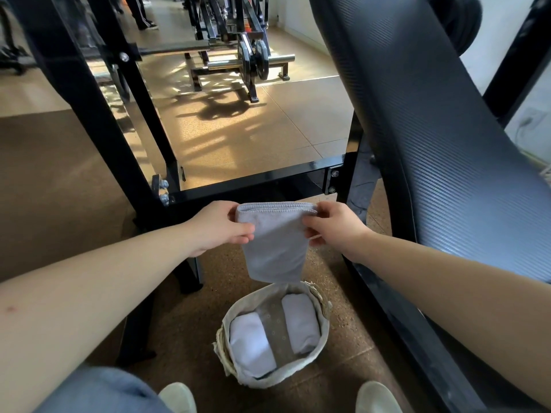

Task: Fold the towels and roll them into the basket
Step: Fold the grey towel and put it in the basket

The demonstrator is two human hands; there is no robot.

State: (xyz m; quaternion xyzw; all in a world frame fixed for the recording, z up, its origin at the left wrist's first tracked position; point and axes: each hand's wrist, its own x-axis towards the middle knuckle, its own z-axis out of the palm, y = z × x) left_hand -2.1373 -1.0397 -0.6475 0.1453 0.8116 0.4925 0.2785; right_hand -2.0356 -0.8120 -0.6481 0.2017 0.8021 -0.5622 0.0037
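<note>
A grey towel (pixel 275 242), folded into a narrow strip, hangs in the air above the basket. My left hand (pixel 219 226) pinches its top left corner and my right hand (pixel 335 226) pinches its top right corner. The towel's lower edge reaches down to the far rim of the basket. The round fabric-lined basket (pixel 323 323) stands on the floor between my feet. Inside it lie two rolled white towels, one on the left (pixel 250 342) and one on the right (pixel 298 321), with a bare strip of lining between them.
A black metal gym frame (pixel 253 181) crosses just behind my hands, with a leg (pixel 140 317) to the left of the basket. A padded black bench (pixel 447 162) slopes along the right. My shoes (pixel 176 396) flank the basket on a brown speckled floor.
</note>
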